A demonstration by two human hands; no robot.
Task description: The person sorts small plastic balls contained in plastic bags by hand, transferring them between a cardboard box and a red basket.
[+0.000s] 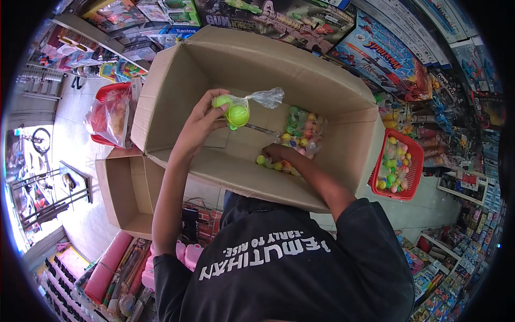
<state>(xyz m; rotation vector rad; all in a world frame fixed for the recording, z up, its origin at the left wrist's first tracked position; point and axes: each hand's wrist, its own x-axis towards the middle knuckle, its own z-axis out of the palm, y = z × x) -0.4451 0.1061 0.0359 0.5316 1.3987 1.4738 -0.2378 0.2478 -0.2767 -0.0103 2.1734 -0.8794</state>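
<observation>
My left hand [201, 126] is raised over a large open cardboard box [257, 64] and pinches a small clear plastic bag [238, 114] with two green balls in it, its knotted end sticking out to the right. My right hand [276, 153] reaches down to the box floor, fingers curled over several small yellow and green balls [263, 160]. Just beyond that hand lies a heap of bagged colourful balls [303, 129] against the box's right wall.
A red basket [416, 155] of colourful balls stands right of the box. A smaller open cardboard box [129, 188] sits at its left, with a red basket of plastic bags [110, 115] behind it. Boxed toys [375, 59] line the shelves all around.
</observation>
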